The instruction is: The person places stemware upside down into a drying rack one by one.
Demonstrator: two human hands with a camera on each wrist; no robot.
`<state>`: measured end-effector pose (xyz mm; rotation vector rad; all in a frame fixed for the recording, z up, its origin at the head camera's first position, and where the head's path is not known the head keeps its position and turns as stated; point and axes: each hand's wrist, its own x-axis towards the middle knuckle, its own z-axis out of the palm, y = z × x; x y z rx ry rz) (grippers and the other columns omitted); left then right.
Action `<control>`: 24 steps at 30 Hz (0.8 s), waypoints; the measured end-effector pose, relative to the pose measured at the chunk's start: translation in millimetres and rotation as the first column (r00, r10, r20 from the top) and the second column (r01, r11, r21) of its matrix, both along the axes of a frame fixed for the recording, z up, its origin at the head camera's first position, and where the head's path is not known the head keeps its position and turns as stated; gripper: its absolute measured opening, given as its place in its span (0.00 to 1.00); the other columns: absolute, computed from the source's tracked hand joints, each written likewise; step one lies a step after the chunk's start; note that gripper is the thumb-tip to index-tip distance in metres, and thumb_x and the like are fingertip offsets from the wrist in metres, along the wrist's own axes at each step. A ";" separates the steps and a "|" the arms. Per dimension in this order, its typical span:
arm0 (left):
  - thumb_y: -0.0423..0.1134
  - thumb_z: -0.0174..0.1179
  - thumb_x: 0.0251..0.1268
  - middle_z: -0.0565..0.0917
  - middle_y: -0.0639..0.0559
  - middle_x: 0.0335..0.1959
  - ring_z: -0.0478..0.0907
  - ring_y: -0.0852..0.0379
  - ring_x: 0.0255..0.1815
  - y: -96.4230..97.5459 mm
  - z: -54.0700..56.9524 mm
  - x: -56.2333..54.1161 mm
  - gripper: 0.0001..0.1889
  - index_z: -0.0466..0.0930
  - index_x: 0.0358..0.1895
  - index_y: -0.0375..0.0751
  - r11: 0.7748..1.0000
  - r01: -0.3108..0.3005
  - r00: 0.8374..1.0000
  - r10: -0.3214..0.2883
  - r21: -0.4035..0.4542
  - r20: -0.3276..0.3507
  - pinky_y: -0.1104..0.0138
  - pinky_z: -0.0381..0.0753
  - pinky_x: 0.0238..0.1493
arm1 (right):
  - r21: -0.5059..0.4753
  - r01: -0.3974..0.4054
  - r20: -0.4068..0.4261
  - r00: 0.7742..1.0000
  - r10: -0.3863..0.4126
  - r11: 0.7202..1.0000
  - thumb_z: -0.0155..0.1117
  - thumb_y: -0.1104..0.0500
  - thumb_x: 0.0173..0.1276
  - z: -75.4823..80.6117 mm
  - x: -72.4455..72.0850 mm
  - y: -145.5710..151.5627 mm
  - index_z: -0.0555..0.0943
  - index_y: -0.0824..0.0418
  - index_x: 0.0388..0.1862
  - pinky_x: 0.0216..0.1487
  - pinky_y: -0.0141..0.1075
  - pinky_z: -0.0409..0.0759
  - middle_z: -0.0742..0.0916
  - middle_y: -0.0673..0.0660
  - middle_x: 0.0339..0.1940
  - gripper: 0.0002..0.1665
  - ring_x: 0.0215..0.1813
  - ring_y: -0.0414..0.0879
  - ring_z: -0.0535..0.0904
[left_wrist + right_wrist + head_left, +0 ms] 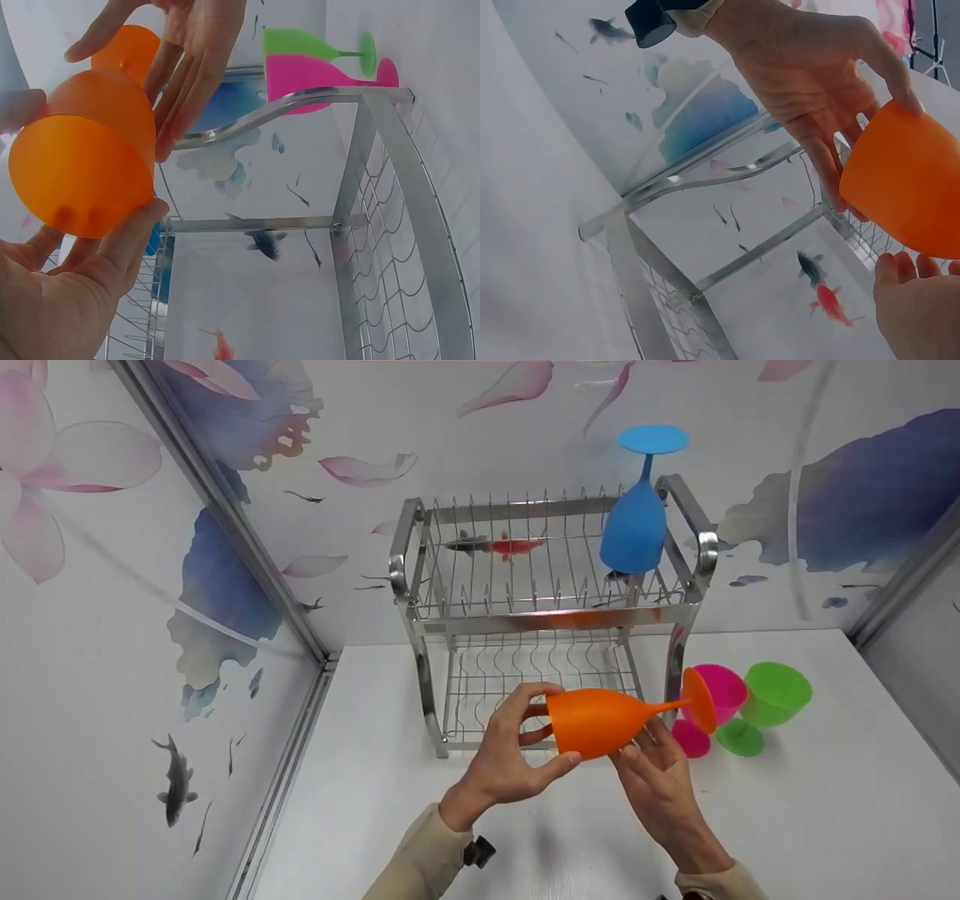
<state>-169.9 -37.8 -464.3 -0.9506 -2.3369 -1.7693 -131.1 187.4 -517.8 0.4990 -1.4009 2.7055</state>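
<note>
Held sideways before the silver two-tier metal wire rack (555, 619), the smooth orange plastic-looking goblet (596, 724) seemed light, stiff and slippery, best taken round its bowl, gripped near the rim by the left hand (506, 759), the right hand (660, 791) loosely extended beneath.

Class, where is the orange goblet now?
In the head view, the orange goblet is right of centre, sideways in front of the rack, its rim by the left hand and its stem by the right hand.
</note>
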 end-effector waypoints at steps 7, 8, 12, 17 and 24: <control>0.51 0.72 0.61 0.78 0.51 0.65 0.83 0.56 0.60 2.7 -2.1 0.4 0.35 0.68 0.70 0.52 1.000 -0.004 1.000 0.005 -0.019 0.014 0.63 0.91 0.52 | -0.038 -0.017 -0.020 1.000 0.016 0.999 0.55 0.68 0.83 4.6 -1.4 -2.1 0.68 0.56 0.80 0.79 0.43 0.74 0.81 0.54 0.71 0.30 0.72 0.48 0.78; 0.51 0.72 0.61 0.78 0.51 0.65 0.83 0.56 0.60 3.1 -2.8 0.4 0.35 0.67 0.70 0.52 1.000 -0.004 1.000 0.005 -0.020 0.015 0.63 0.92 0.51 | -0.039 -0.016 -0.019 1.000 0.015 0.999 0.56 0.68 0.83 4.9 -1.4 -2.5 0.68 0.56 0.80 0.79 0.43 0.74 0.82 0.54 0.71 0.30 0.72 0.48 0.78; 0.50 0.73 0.61 0.78 0.51 0.64 0.83 0.56 0.59 3.7 -4.5 1.2 0.35 0.67 0.68 0.52 1.000 -0.008 1.000 0.009 -0.026 0.026 0.63 0.92 0.49 | -0.035 -0.013 -0.014 1.000 0.012 0.999 0.57 0.67 0.83 5.0 -1.5 -3.7 0.68 0.56 0.80 0.79 0.43 0.74 0.82 0.54 0.71 0.30 0.71 0.48 0.79; 0.49 0.72 0.61 0.77 0.51 0.64 0.83 0.56 0.59 5.3 -5.2 0.5 0.34 0.67 0.68 0.51 1.000 0.010 1.000 -0.010 -0.017 0.023 0.67 0.92 0.48 | -0.023 -0.012 -0.030 0.999 0.011 1.000 0.55 0.69 0.83 5.6 -2.1 -2.6 0.67 0.59 0.81 0.79 0.42 0.75 0.81 0.55 0.73 0.31 0.72 0.49 0.78; 0.50 0.71 0.62 0.77 0.51 0.65 0.83 0.55 0.60 6.3 -2.8 0.3 0.34 0.66 0.69 0.51 0.999 0.036 0.999 -0.036 -0.006 0.021 0.67 0.91 0.51 | -0.043 -0.058 -0.071 0.996 0.054 0.997 0.53 0.71 0.83 11.0 -2.9 1.5 0.68 0.59 0.81 0.80 0.43 0.75 0.81 0.56 0.72 0.31 0.72 0.49 0.78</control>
